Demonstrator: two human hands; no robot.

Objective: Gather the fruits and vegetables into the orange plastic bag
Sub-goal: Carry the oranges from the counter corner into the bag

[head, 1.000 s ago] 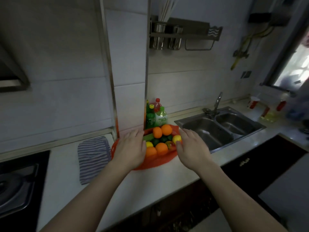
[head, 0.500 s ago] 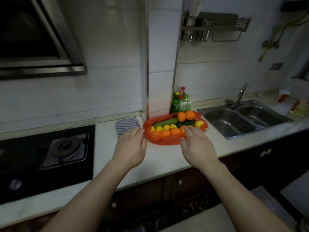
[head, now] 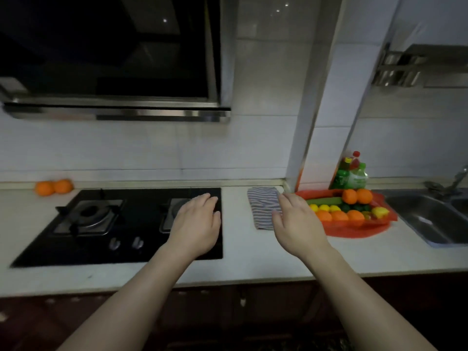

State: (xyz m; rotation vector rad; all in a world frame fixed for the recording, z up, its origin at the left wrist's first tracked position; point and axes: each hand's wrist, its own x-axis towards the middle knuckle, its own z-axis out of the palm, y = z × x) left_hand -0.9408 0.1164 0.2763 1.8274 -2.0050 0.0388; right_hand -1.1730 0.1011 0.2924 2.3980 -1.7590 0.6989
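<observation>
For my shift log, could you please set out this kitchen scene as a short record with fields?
left hand: open, holding nothing, over the right side of the stove
right hand: open, holding nothing, in front of the striped cloth
orange bag: on the counter between cloth and sink, heaped with fruit and vegetables
two oranges: loose on the counter left of the stove, by the wall
task state: those two not yet in the bag
</observation>
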